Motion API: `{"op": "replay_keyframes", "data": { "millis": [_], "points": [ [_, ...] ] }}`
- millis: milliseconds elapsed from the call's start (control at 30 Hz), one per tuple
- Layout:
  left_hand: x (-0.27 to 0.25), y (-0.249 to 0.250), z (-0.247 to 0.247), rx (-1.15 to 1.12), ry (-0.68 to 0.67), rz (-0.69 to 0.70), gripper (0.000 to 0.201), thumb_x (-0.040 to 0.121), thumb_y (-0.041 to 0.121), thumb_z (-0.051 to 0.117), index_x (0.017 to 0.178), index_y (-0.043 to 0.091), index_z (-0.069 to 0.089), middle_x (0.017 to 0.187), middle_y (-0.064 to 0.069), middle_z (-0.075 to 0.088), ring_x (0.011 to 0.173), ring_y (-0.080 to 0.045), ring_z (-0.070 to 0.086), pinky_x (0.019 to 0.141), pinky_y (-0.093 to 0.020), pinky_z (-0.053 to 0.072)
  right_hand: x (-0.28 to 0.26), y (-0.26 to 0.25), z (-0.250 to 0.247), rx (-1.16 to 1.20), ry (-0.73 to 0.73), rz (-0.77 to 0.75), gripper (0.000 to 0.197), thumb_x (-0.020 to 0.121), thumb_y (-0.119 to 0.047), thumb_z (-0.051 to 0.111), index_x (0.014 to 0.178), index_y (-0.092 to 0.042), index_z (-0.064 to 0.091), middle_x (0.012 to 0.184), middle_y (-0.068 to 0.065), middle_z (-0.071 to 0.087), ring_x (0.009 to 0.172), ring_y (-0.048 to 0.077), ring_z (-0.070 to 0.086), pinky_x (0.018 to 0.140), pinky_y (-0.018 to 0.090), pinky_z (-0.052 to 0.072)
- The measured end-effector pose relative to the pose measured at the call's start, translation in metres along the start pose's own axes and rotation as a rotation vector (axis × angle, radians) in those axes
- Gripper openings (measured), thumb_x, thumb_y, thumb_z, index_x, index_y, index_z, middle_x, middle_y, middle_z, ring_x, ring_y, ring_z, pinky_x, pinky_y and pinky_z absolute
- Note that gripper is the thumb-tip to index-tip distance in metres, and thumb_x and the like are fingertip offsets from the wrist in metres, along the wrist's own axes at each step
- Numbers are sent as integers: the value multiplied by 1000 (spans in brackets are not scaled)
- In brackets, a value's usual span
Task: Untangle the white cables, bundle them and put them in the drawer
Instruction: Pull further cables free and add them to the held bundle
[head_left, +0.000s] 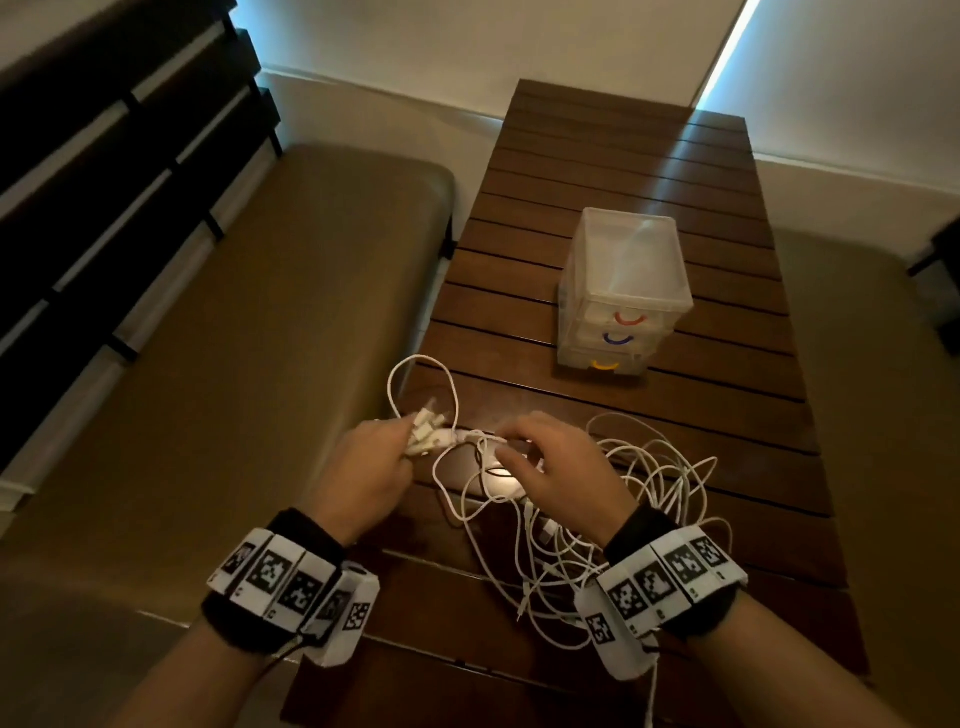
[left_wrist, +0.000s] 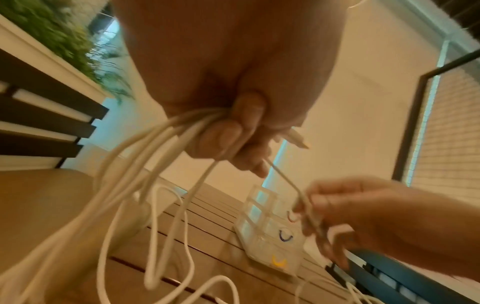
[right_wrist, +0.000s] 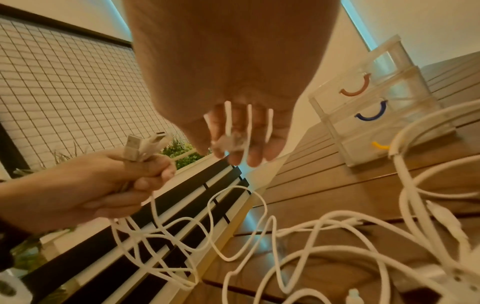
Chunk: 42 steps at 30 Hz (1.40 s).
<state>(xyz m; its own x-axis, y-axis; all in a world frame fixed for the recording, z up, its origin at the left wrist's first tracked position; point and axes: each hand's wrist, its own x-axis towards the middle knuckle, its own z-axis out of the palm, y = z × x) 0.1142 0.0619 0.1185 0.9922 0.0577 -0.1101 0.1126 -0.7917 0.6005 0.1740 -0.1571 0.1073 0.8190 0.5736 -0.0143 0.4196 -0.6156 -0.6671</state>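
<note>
Slatted table (head_left: 597, 171): two hands gripping cables (head_left: 649, 483) (tangled).

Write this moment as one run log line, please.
left hand: grips plug ends | right hand: fingers in cables | drawers: closed | stage: untangling

Three views: one from the head, one from each wrist.

The head camera looks forward and steeply down onto the slatted table (head_left: 597, 218), taking in both hands from behind. The left wrist camera sits close under the left hand (left_wrist: 233, 86), facing along its fingers and tilted toward the clear drawer unit (left_wrist: 270, 242). The right wrist camera looks the same way from beneath the right hand (right_wrist: 228, 61). All three share the drawer unit, the white cables (head_left: 561, 551) and the table; each wrist view also catches the opposite hand.
</note>
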Motion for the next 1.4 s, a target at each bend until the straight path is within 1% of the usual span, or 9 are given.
{"op": "replay_keyframes", "data": {
  "millis": [200,367,533,733,900,1000,1100,1267,1400],
  "points": [
    [7,-32,-36,-1,238,-384,21,96,11,46,95,13,67,88,-7,67,70,-14,55,62,-26,36,3,31,5,-158,-76,192,13,95,-31,57,101,-23,65,95,-12,52,85,5,52,75,23,40],
    [15,-53,-24,-90,220,-497,22,97,14,47,91,10,68,87,-9,63,70,-19,55,61,-30,38,13,45,10,-257,-139,275,17,95,-29,55,102,-20,68,97,-6,48,93,16,57,76,25,37],
    [17,-62,-3,-137,247,-562,26,100,20,42,82,11,59,87,-12,63,74,-30,59,62,-37,45,24,55,21,-322,-174,309,23,97,-22,52,115,-14,65,116,5,51,105,24,58,91,34,47],
    [14,-53,8,-381,252,-518,32,100,14,41,88,27,67,95,5,69,65,-10,51,67,-32,44,36,66,39,-492,-260,340,26,95,-11,51,120,-7,53,120,12,50,104,33,60,88,40,51],
    [10,-40,12,-443,234,-453,32,100,16,42,86,24,69,79,3,70,66,-10,56,55,-26,41,42,71,46,-580,-276,340,22,95,-9,51,116,-7,57,120,12,49,102,33,62,85,40,52],
    [7,-31,18,-451,202,-429,32,99,14,40,90,22,70,81,-1,69,70,-13,56,45,-11,39,41,73,48,-597,-259,345,23,96,-7,48,118,-7,53,121,12,52,103,33,61,83,39,50],
    [5,-26,24,-468,164,-399,32,101,19,40,89,25,69,80,-2,68,69,-17,58,48,-16,40,41,68,45,-596,-246,331,23,96,-8,49,119,-7,51,121,13,56,105,32,61,85,39,50],
    [7,-8,23,-510,164,-320,37,100,20,42,80,28,72,76,-2,64,71,-19,59,56,-21,42,43,44,12,-349,-15,334,16,95,-24,58,106,-13,57,102,8,66,95,28,63,80,38,51],
    [9,17,16,-562,202,-164,33,100,15,45,87,23,74,73,12,61,62,3,54,55,-6,38,34,22,-21,-64,201,254,8,89,-24,69,95,-20,67,93,-3,65,85,12,61,79,34,54]
  ]
}}
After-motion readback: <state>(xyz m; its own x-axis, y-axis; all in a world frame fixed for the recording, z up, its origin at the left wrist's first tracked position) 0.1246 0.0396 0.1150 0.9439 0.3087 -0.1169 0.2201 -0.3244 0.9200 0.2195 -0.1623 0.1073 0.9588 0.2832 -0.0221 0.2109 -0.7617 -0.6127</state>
